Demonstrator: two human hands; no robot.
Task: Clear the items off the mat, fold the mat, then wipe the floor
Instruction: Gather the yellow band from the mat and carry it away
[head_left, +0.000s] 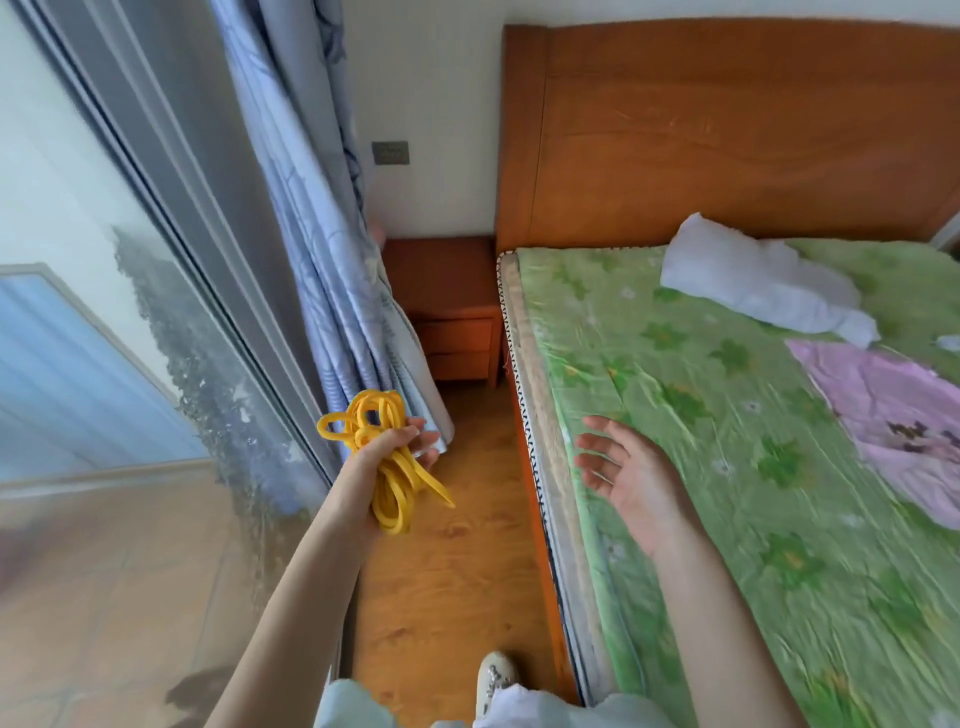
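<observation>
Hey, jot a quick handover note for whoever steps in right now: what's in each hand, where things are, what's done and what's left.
Left hand: grips a bundle of yellow band, held over the wooden floor between the curtain and the bed.
Right hand: open, palm up, holding nothing, over the bed's near edge.
On the bed: a white cloth and a pink sheet lie on the green cover.
The mat is not in view, so how far clearing has got cannot be judged.
Left: put the band down, finish clearing, fold the mat, wipe the floor.
</observation>
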